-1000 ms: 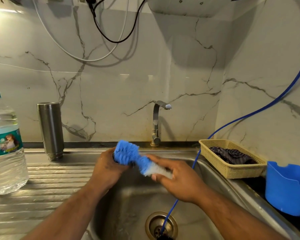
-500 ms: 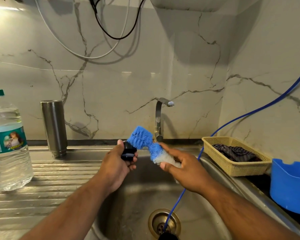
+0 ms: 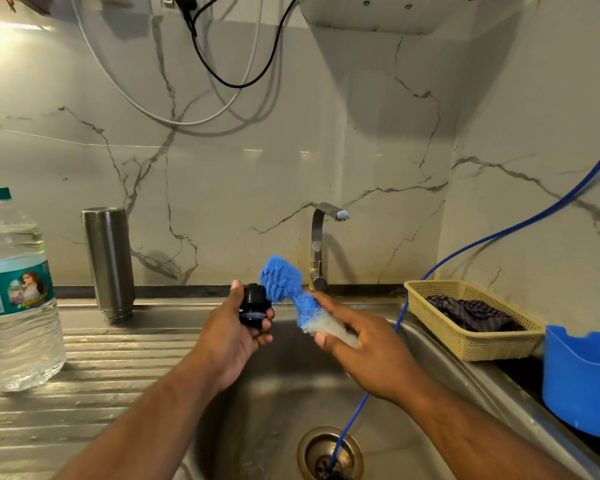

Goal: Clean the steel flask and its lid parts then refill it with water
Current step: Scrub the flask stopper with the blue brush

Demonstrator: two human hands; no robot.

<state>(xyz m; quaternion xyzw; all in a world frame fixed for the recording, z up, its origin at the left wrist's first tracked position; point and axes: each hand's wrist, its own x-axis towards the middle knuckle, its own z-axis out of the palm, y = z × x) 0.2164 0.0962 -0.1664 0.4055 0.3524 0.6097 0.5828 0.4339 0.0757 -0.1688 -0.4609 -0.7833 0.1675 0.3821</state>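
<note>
Over the steel sink (image 3: 243, 407), my left hand (image 3: 232, 334) grips a small black lid part (image 3: 253, 304) between thumb and fingers. My right hand (image 3: 364, 348) holds a blue and white brush (image 3: 286, 289) by its white end, and the blue bristles touch the lid part's right side. The steel flask (image 3: 109, 263) stands upside down on the ribbed drainboard at the back left, away from both hands.
A large plastic water bottle (image 3: 14, 289) stands at the far left. The tap (image 3: 321, 244) rises behind the sink. A blue hose (image 3: 354, 414) runs down to the drain (image 3: 329, 453). A yellow basket (image 3: 471, 320) with a cloth and a blue tub (image 3: 582, 379) sit on the right.
The brush head has come off the top of my left hand and now sits at the lid part's side, leaving the black part exposed. Both hands have risen slightly.
</note>
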